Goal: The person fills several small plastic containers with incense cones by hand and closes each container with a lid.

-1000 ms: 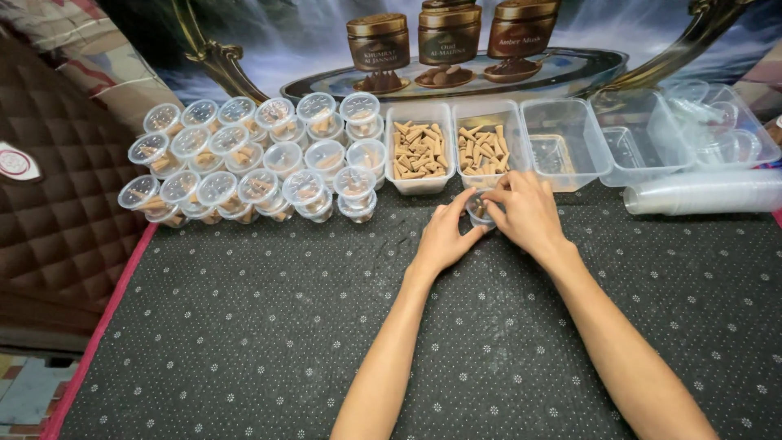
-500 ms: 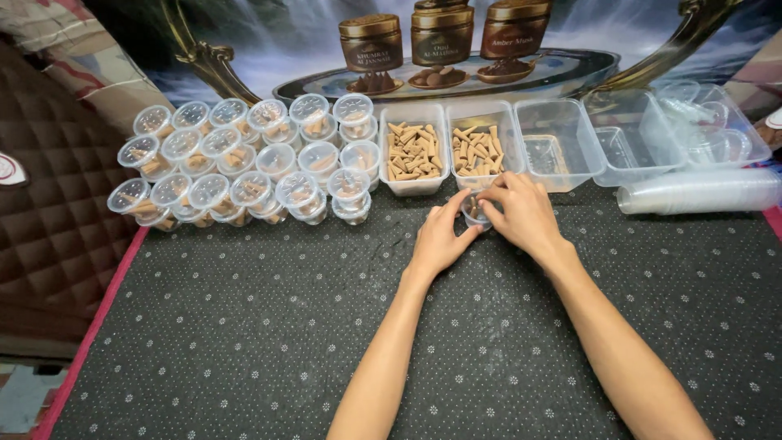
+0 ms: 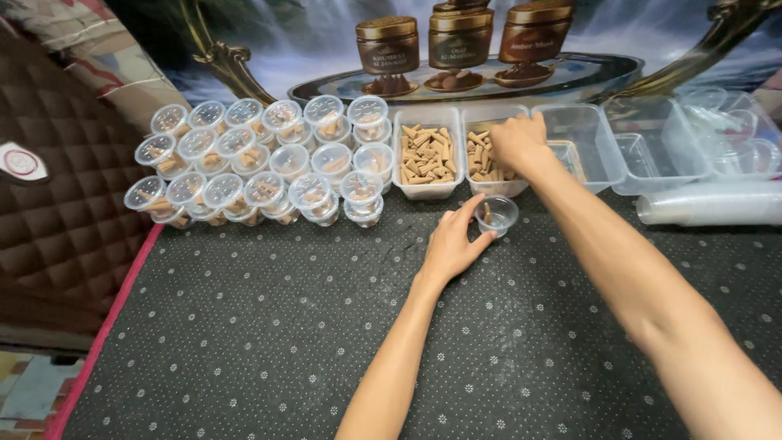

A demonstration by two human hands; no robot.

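My left hand rests on the dark dotted mat and holds a small clear plastic cup by its side; a few tan cone pieces lie in the cup. My right hand reaches forward into a clear rectangular tub of tan cones, fingers down among them; I cannot tell whether it holds any. A second tub of cones stands just left of it.
Several lidded small cups with cones are stacked at the left. Clear tubs and a lying stack of clear cups sit at the right. Behind them is a printed backdrop with brown jars. A quilted brown surface borders the mat's left edge.
My right hand left the small cup and moved forward into the tub of cones. My left hand stays at the cup.
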